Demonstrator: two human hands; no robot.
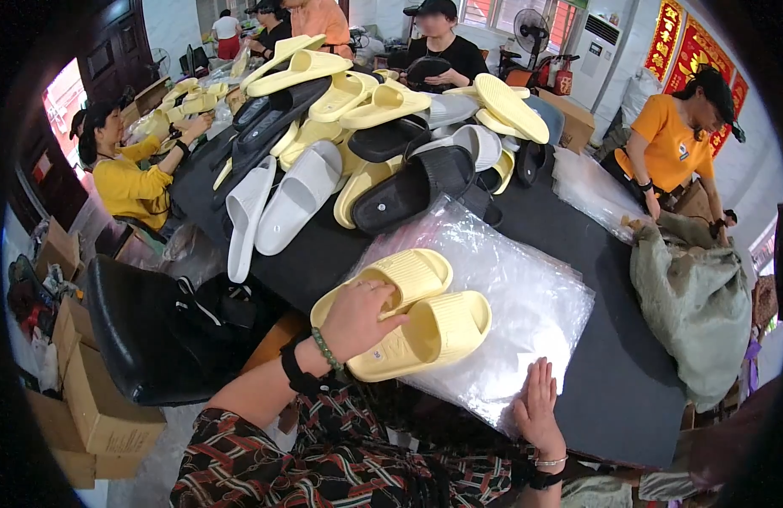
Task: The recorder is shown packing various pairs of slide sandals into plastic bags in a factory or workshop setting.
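Note:
A pair of pale yellow slippers (442,334) lies side by side over a stack of clear plastic bags (535,296). My left hand (353,317) is closed at their inner edges, fingers against the far slipper and thumb by the near one; part of its grip is hidden. My right hand (539,411) rests with fingers stretched out on the near right edge of the bags, beside a small white label (527,361). Beyond the bags rises a heap of slippers, among them a black slipper (417,190), a light grey slipper (300,199) and a yellow slipper (511,108).
The dark table (616,372) extends right of the bags. At right, a person in orange (675,140) handles a grey-green sack (692,296). A person in yellow (133,178) sits at left. A black chair (150,339) and cardboard boxes (112,415) stand at my left.

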